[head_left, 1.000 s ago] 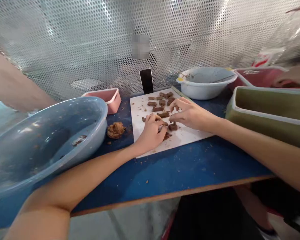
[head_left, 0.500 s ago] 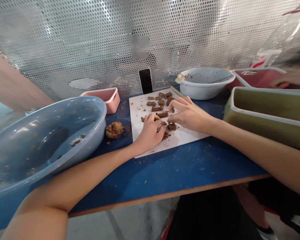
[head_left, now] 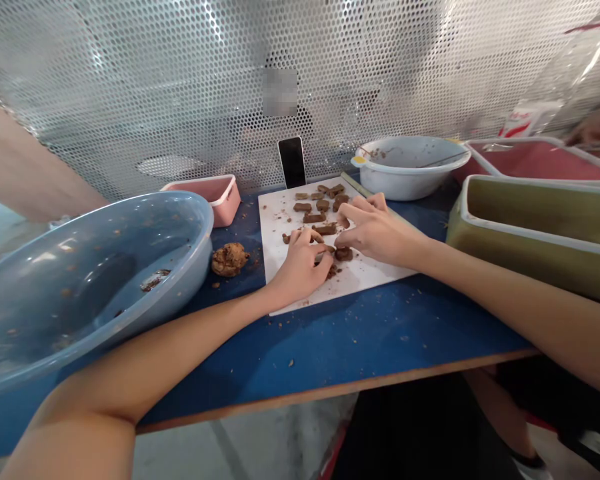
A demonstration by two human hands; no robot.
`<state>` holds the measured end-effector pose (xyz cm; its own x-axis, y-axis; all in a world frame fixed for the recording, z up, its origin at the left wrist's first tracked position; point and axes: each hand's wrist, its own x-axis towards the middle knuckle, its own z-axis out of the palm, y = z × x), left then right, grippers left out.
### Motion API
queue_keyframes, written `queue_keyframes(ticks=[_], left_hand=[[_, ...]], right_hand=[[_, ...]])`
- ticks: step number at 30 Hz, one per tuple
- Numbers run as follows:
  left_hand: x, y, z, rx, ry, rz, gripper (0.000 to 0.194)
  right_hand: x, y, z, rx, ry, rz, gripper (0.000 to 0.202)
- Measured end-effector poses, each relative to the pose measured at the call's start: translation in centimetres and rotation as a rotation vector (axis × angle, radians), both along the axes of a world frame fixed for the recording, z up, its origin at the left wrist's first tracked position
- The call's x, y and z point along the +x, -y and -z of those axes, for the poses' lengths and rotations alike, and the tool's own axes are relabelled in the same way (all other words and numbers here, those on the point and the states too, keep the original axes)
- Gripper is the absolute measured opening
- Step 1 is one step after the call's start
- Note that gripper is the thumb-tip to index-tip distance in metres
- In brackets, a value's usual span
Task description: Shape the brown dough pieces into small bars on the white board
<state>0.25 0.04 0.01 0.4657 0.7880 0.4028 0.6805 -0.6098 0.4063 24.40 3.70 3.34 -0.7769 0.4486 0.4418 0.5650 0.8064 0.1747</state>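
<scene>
On a white board [head_left: 400, 265], both hands meet over small pieces of brown dough-like material. My left hand [head_left: 304, 265] rests low over the board, thumb and forefinger pinched at a brown piece mostly hidden between the fingertips. My right hand [head_left: 375, 230] arches in from the right, its fingers curled with the tips at the same spot. Just under the right fingertips sits a dark brown lump [head_left: 344, 254]. Beyond the hands lie several shaped brown pieces, among them a bone-like bar [head_left: 325, 229] and a flat piece [head_left: 314, 218]. Crumbs are scattered around them.
Left of the board sits a large brown dough lump [head_left: 230, 259], beside a big blue basin [head_left: 200, 220]. Behind are a pink box [head_left: 227, 207] and a phone [head_left: 292, 163] leaning on perforated metal. A white basin [head_left: 410, 180] and an olive bin [head_left: 530, 233] stand right.
My left fingertips have shifted slightly right, closer to my right fingertips. At the far right, another person's hand has moved up from the pink bin.
</scene>
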Motion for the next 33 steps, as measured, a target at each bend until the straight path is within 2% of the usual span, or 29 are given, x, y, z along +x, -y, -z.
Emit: queue_keyframes(ticks=[7, 21, 33], left_hand=[[0.07, 0.16, -0.24, -0.014, -0.010, -0.006, 0.031], [0.00, 0.24, -0.34, -0.013, -0.003, 0.006, 0.032], [0.01, 0.35, -0.54, -0.008, -0.002, 0.006, 0.031]], right_hand=[[-0.16, -0.17, 0.46, 0.005, -0.039, -0.024, 0.030], [-0.28, 0.05, 0.21, -0.082, -0.023, -0.013, 0.031], [0.11, -0.36, 0.22, -0.178, -0.041, 0.041, 0.032]])
